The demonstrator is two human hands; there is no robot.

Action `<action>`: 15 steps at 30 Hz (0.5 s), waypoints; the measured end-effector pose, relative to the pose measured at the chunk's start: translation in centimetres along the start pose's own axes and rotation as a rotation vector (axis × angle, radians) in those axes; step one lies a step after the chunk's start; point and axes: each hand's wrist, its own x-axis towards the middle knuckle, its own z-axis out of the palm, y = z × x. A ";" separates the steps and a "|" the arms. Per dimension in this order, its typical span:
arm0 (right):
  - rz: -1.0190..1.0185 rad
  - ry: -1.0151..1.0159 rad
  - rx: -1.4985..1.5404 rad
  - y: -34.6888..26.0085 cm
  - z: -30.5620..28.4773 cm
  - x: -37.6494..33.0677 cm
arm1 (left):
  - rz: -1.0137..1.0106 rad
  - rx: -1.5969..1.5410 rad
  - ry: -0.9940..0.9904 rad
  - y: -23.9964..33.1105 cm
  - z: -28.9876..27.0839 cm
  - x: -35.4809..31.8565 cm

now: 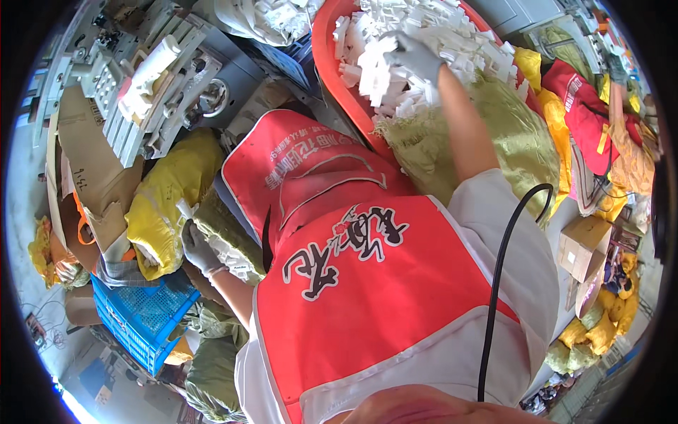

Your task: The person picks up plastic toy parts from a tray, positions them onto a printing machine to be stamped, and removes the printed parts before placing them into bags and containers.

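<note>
My right hand (pixel 418 59), in a grey glove, reaches into a long red tub (pixel 323 44) heaped with small white plastic pieces (pixel 452 35). Its fingers are closed around a bright clump of these pieces (pixel 376 71) at the tub's near left side. Low on the left, my gloved left hand (pixel 200 249) is beside an open green woven sack (pixel 224 220) that holds more white pieces. A small white plastic piece (pixel 186 210) shows at that hand's fingertips, which look closed on it; the far side of the fingers is hidden.
A green woven sack (pixel 487 134) lies over the tub's near end. To the left are a yellow sack (pixel 173 187), a blue plastic crate (pixel 141 318), cardboard (pixel 95 162) and a metal machine (pixel 159 85). A black cable (pixel 498 283) runs down my right side. Another person's arm (pixel 616 99) shows far right.
</note>
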 end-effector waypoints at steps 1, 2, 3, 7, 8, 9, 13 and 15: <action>0.072 0.005 -0.137 -0.8 -1.7 0.0 | 0.003 -0.002 -0.004 -0.3 -0.1 -0.2; 0.146 0.012 -0.274 -1.4 -3.4 0.2 | -0.016 -0.011 0.005 -0.6 -0.1 -0.3; 0.257 0.013 -0.500 -2.3 -4.9 0.0 | -0.032 -0.023 0.004 -0.7 0.5 0.0; 0.321 0.226 -0.973 -2.8 -7.2 0.0 | -0.004 -0.104 -0.052 -0.8 2.0 0.7; 0.322 0.228 -0.978 -2.3 -7.5 0.2 | -0.005 -0.109 -0.055 -0.1 2.4 0.7; 0.344 0.254 -0.969 -1.7 -7.8 0.2 | 0.035 -0.043 -0.060 1.2 2.7 0.6; 0.398 0.175 -1.176 2.1 -7.0 -0.3 | 0.063 -0.015 -0.070 1.7 2.3 0.7; 0.488 0.124 -1.282 2.0 -3.0 -2.0 | 0.066 -0.015 -0.044 1.1 1.7 0.3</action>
